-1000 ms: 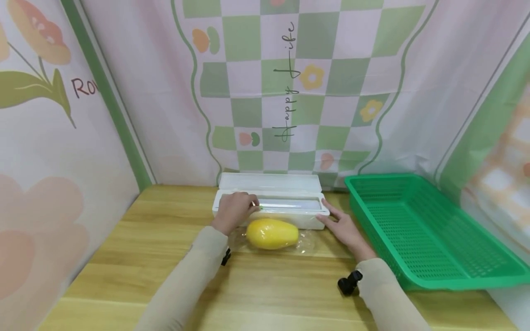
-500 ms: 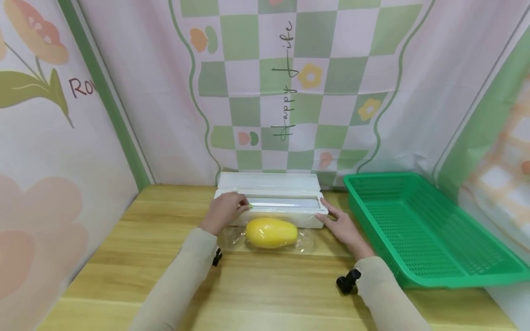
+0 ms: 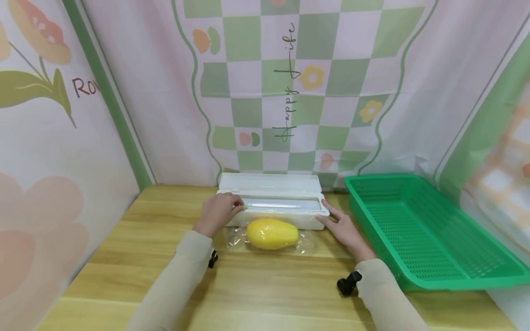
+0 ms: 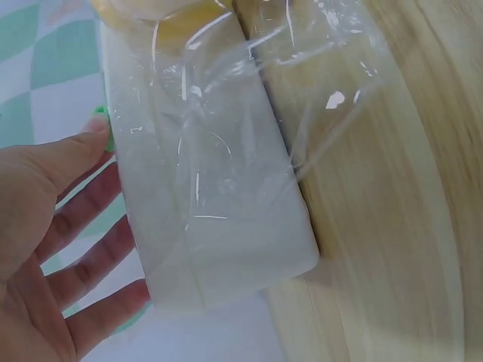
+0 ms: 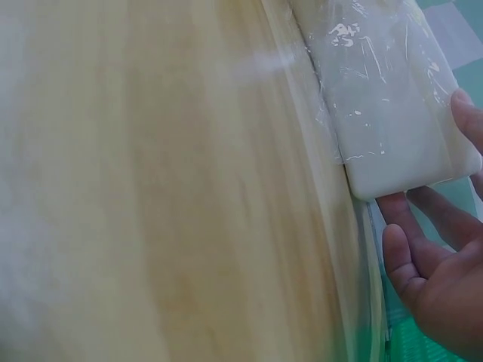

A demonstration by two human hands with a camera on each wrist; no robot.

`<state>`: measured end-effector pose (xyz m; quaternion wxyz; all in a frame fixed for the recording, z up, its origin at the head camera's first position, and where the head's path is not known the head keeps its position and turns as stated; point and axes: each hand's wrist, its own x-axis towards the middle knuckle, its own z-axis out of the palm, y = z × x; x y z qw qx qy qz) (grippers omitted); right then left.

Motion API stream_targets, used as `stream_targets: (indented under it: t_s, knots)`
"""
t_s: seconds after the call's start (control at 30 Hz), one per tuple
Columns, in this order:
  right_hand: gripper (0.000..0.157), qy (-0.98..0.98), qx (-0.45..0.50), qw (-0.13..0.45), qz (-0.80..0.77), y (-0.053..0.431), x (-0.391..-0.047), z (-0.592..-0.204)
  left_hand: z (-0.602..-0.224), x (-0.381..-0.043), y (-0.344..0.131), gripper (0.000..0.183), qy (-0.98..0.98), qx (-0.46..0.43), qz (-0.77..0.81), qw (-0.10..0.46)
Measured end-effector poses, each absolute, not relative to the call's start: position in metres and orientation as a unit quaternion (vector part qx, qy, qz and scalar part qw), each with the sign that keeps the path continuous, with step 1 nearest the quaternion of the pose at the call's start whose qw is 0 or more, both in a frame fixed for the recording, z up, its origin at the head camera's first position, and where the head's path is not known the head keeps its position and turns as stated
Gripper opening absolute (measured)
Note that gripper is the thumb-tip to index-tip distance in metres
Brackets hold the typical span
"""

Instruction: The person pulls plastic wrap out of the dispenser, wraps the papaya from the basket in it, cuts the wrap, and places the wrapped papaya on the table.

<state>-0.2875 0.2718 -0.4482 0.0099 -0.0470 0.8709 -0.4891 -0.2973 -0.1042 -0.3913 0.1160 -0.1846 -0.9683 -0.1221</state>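
A white cling film dispenser box [image 3: 311,222] stands at the back of the table, its lid [image 3: 269,183] raised against the backdrop. My left hand [image 3: 218,212] is at the box's left end, thumb and fingertip pinching the small green slide cutter [image 4: 110,140] on its front edge; the other fingers are spread along the box. My right hand [image 3: 342,228] grips the box's right end, thumb at the front edge and fingers around the end. Clear cling film [image 4: 317,98] hangs down the box front and reaches the table. A yellow papaya [image 3: 272,234] lies on its side, wrapped in film, before the box.
A green perforated basket [image 3: 418,281] stands on the right of the wooden table [image 3: 273,289], close to my right forearm. Behind the box hangs a patterned cloth [image 3: 314,110], with another cloth wall on the left.
My left hand has slid left along the box's front edge with the green slide cutter, from left of middle to near the left end. The right hand stays on the box.
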Motion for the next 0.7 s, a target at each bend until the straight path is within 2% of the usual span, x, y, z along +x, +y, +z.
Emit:
stream_targets:
  t_s: [0.7]
  knots:
    - [0.078,0.872,-0.049,0.010,-0.487,0.2695,-0.2865,-0.4455,-0.3989,-0.2980,-0.1135,0.013,-0.956,-0.210,-0.138,0.150]
